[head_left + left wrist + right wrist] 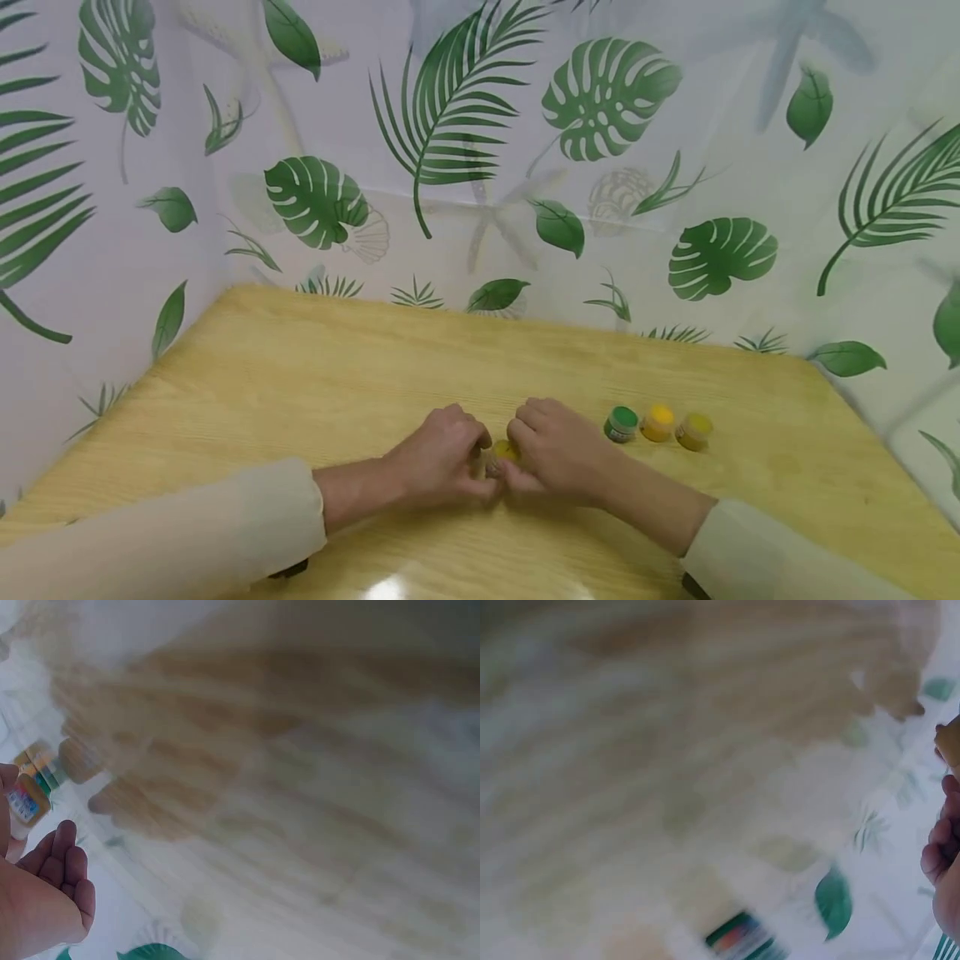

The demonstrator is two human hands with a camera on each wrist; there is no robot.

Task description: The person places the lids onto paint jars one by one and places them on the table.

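Note:
Both hands meet at a small paint jar (504, 452) with a yellow top, low over the middle of the table. My left hand (442, 458) holds it from the left, thumb on the near side and fingers bent on the far side. From the right, my right hand (562, 454) pinches it between thumb and curled fingers, covering part of it. In the left wrist view the jar (28, 801) shows a printed label beside the left hand (52, 892). Only the edge of the right hand (945, 847) appears in the right wrist view.
Right of the hands stand a green jar (621, 424), an orange-yellow jar (658, 422) and a darker yellow jar (694, 431) in a row. The wood-grain table (337, 367) ends at a leaf-patterned cloth (480, 208) behind and at both sides.

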